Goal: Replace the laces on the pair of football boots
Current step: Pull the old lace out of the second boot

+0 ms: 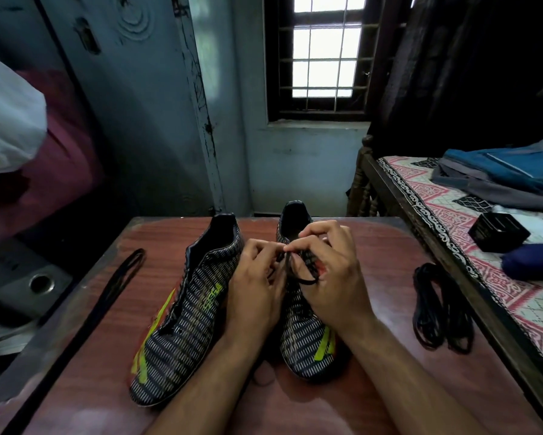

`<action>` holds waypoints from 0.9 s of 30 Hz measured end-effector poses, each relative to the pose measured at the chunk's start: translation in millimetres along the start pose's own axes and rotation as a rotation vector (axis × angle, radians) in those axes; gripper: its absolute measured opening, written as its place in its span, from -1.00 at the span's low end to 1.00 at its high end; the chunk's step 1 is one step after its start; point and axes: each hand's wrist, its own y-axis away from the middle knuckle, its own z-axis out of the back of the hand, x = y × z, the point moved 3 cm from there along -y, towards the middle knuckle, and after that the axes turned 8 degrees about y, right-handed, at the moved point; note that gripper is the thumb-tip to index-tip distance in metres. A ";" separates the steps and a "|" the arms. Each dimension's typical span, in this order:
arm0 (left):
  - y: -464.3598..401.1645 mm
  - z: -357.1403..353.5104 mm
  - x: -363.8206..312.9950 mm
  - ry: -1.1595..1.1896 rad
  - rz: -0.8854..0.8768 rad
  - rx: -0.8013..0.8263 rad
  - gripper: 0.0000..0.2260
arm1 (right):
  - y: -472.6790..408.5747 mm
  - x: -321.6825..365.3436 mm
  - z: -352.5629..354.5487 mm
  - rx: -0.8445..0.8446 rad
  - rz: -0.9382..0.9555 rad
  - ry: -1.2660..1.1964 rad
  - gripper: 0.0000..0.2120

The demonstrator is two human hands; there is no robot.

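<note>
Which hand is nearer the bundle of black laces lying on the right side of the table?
Right. The right hand, pinching the lace on the right boot, is on the bundle side; the left hand lies farther away, between the boots.

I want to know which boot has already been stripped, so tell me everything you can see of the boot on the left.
The left boot lies on the wooden table, toe toward the camera and heel toward the wall, leaning slightly. Its upper looks synthetic, black with rows of small white dashes, yellow-green streaks along the side and toe, and a red edge. No lace shows in its open throat. The left hand rests against its inner side while both hands work the lace on the other boot.
</note>
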 end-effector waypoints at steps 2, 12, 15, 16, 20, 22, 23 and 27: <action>0.3 -0.2 -0.3 -0.020 0.011 0.010 -0.80 | -1.3 -0.1 2.1 -0.004 -0.006 -0.003 -0.89; 3.2 2.7 -12.2 0.013 -0.034 0.002 -0.92 | 1.4 -21.9 -7.0 0.177 -0.137 0.122 -0.74; 3.4 3.3 -13.7 0.007 -0.024 0.031 -0.88 | 1.2 -19.9 -8.3 0.169 -0.124 0.146 -0.80; 3.1 3.3 -13.8 0.005 -0.018 0.031 -0.85 | 1.3 -19.4 -8.1 0.165 -0.116 0.149 -0.80; 2.4 1.5 -5.8 -0.034 0.037 0.034 -0.69 | 0.8 -13.6 -2.7 0.079 -0.082 0.060 -0.90; 1.9 0.4 -3.6 -0.098 0.040 0.044 -0.75 | -0.8 -7.7 3.0 0.028 -0.055 0.020 -0.90; 1.8 0.3 -4.3 -0.112 0.030 0.051 -0.77 | -1.5 -5.3 5.1 0.011 -0.042 0.014 -0.89; 1.9 1.4 -5.8 -0.096 -0.011 0.043 -0.81 | -3.7 -4.8 7.2 -0.005 -0.055 -0.021 -0.84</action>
